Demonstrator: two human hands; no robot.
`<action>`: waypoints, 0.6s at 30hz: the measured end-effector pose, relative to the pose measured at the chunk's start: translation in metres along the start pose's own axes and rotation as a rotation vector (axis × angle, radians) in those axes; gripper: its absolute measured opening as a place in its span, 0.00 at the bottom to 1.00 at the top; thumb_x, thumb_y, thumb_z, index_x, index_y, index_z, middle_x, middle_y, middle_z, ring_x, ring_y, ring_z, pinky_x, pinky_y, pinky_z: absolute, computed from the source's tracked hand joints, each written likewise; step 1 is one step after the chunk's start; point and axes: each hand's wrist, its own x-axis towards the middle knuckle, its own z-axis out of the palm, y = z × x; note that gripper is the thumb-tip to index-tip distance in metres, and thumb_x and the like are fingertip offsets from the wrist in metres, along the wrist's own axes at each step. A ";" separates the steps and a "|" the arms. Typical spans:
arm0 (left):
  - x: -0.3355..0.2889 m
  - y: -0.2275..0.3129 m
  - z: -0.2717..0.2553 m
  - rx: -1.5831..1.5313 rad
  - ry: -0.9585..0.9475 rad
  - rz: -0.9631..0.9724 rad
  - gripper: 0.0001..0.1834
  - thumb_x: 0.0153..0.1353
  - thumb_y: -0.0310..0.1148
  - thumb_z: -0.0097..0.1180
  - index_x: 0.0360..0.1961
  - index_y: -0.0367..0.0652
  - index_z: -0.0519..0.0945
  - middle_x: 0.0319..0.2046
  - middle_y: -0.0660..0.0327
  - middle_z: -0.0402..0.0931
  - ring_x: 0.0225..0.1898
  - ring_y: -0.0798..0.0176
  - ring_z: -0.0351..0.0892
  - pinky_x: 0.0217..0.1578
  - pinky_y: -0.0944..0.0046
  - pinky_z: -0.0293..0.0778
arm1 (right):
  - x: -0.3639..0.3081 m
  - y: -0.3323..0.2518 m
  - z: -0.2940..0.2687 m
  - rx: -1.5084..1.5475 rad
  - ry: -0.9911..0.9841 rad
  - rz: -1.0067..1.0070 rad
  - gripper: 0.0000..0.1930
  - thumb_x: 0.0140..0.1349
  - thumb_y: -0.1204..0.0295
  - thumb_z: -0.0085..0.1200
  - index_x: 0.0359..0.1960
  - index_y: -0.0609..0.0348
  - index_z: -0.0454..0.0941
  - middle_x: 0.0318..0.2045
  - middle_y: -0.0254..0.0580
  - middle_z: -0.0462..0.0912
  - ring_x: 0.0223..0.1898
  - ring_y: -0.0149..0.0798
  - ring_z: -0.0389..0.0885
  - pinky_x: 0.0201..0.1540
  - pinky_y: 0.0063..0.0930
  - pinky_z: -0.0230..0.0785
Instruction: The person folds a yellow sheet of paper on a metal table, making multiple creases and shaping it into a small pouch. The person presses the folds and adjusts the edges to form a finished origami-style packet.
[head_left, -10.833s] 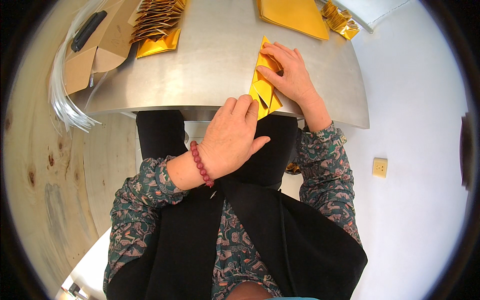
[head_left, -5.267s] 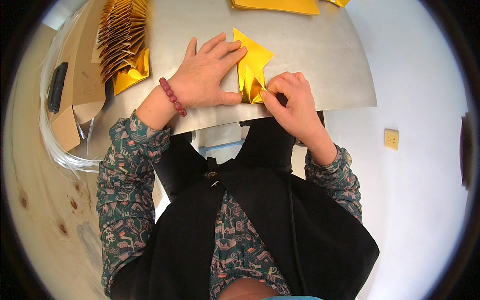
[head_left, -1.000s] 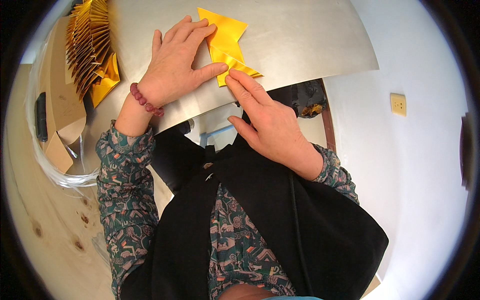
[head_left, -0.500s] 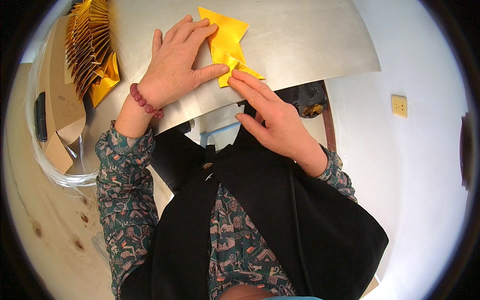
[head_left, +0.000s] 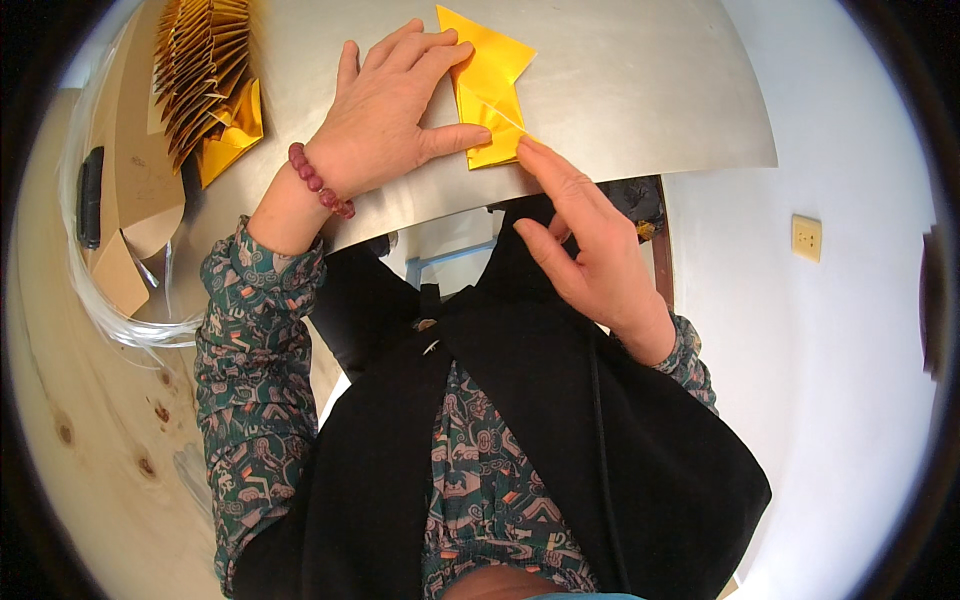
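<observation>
A shiny gold sheet of folding paper (head_left: 497, 68) lies on the metal table, folded into a slanted shape with pointed upper corners. A pale crease line runs across its lower part. My left hand (head_left: 388, 118), fingers spread, rests on the paper's left side; its thumb presses on the lower flap and a red bead bracelet circles the wrist. At the lower right edge, my right hand (head_left: 592, 235) touches the paper with its index fingertip. The right thumb is held apart, and nothing is gripped in that hand.
The metal tabletop (head_left: 640, 90) ends in a curved-looking near edge. At the left stand pleated gold paper pieces (head_left: 205, 75) in a row, by an open cardboard box (head_left: 140, 215) with clear plastic around it. A black bag (head_left: 632, 203) sits below the table edge; a wall socket (head_left: 806, 238) is at right.
The pointed lower right corner of the gold paper now lies folded in. My right index finger has slid right along that edge, while the left hand keeps pressing. The whole view has shifted slightly.
</observation>
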 end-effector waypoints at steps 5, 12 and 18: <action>0.003 -0.001 0.001 -0.029 0.009 0.004 0.45 0.63 0.66 0.67 0.75 0.53 0.73 0.76 0.57 0.68 0.82 0.45 0.55 0.77 0.25 0.42 | 0.006 -0.002 0.014 -0.064 -0.018 -0.106 0.34 0.68 0.75 0.65 0.76 0.57 0.70 0.74 0.48 0.73 0.40 0.39 0.85 0.42 0.28 0.81; 0.000 -0.001 0.001 -0.028 0.002 0.003 0.44 0.65 0.64 0.66 0.76 0.53 0.72 0.76 0.57 0.68 0.82 0.44 0.56 0.77 0.24 0.44 | 0.008 -0.002 0.016 -0.198 -0.029 -0.083 0.31 0.67 0.75 0.65 0.73 0.53 0.74 0.74 0.43 0.74 0.42 0.42 0.89 0.46 0.31 0.82; 0.000 -0.002 0.003 -0.053 0.023 -0.013 0.36 0.73 0.58 0.61 0.75 0.53 0.72 0.77 0.57 0.68 0.82 0.44 0.55 0.77 0.25 0.43 | 0.008 -0.003 0.014 -0.198 -0.049 -0.065 0.31 0.68 0.75 0.64 0.73 0.53 0.73 0.74 0.43 0.74 0.40 0.42 0.89 0.46 0.31 0.82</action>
